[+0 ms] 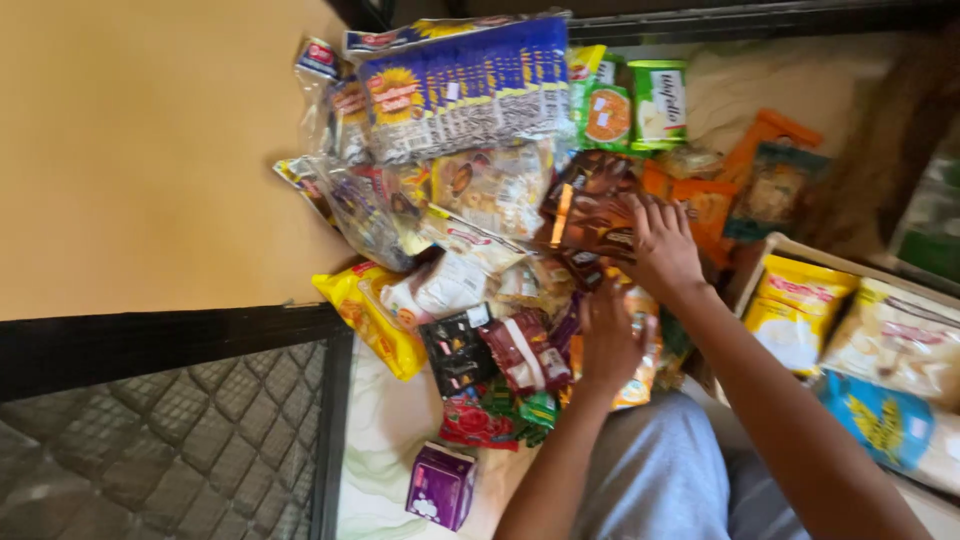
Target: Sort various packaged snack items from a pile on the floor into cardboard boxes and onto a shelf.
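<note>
A heap of snack packets lies on a pale sheet [385, 440]. My right hand [662, 248] sits on top of the heap, fingers curled over the edge of a stack of brown chocolate packets [592, 215]. My left hand [608, 342] is lower down, pressed into the pile between a dark red packet [522, 352] and an orange packet [640, 385]; its fingertips are hidden among the wrappers. Just left of it are a black packet [455, 350] and a yellow packet [368, 318].
A long blue strip of sachets [470, 85] and green cups [658, 100] lie at the far end. A white tray [770, 250] on the right holds yellow and blue bags. A purple carton [442, 485] lies near my knee. A tan wall [140, 150] and a patterned floor [160, 450] are on the left.
</note>
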